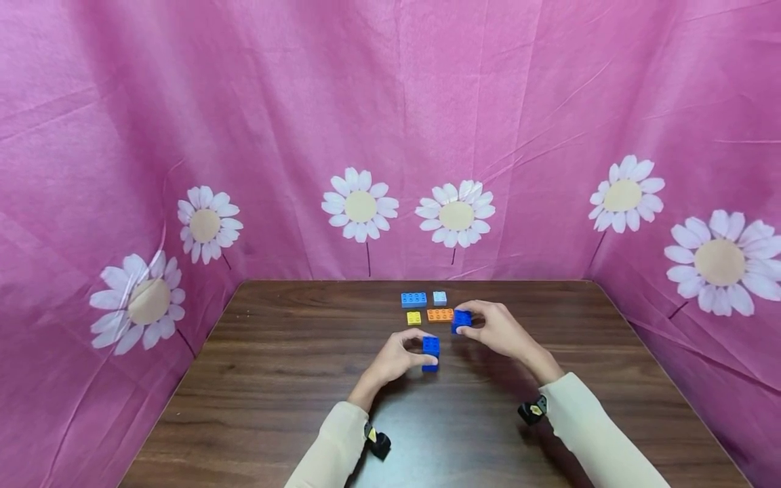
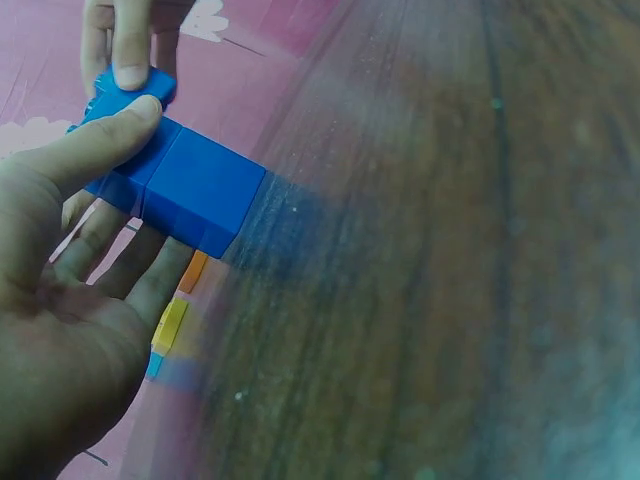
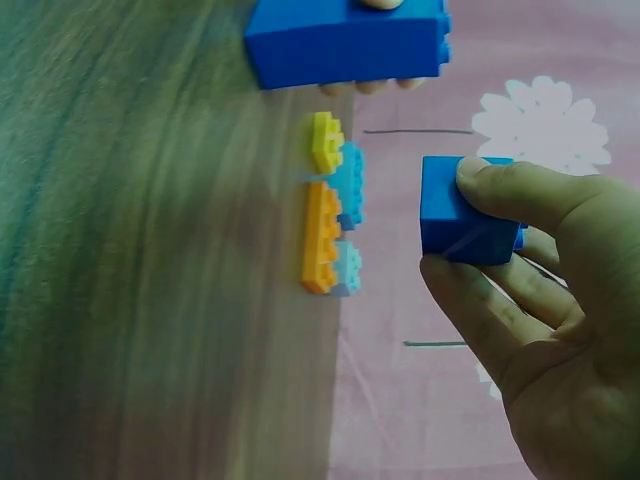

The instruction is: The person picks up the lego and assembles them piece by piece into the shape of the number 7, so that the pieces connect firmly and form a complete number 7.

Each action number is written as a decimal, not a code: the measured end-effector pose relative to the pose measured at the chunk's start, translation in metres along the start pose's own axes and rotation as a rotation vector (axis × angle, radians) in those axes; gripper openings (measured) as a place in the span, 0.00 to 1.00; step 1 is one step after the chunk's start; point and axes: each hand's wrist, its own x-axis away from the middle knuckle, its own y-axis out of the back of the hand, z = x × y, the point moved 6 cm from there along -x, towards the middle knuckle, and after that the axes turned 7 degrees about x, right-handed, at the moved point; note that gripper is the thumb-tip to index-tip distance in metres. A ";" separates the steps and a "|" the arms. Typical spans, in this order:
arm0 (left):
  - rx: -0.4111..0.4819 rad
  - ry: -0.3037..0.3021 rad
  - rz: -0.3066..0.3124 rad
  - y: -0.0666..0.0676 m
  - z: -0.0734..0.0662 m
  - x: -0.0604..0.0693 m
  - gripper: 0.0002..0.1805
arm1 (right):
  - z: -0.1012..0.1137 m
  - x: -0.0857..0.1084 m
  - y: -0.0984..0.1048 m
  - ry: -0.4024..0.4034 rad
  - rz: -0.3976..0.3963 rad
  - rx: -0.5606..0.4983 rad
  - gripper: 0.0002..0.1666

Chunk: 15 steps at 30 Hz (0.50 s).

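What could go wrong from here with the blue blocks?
1. Left hand pinches the two-block stack; it might slip or twist if pushed from above.
2. Right hand holds a single blue block; if joined off-line, its studs may not seat.
3. The orange brick lies near that hand and could get bumped.

– Where are the person's hands?
– Near the middle of the head view: the left hand lower, the right hand higher and farther right, the two apart.
– And the arms?
– The left forearm slants up rightward from the bottom edge; the right forearm slants up leftward from the lower right.
– The grips?
– Both hands pinch, left thumb and right thumb opposite the fingers.
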 end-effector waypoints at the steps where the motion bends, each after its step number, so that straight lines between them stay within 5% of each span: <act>1: 0.003 0.001 0.001 0.000 0.000 0.000 0.18 | 0.003 0.000 0.001 0.007 0.002 -0.004 0.25; 15: 0.002 -0.003 0.000 -0.001 -0.001 0.000 0.17 | 0.032 0.001 0.013 0.033 0.061 -0.008 0.25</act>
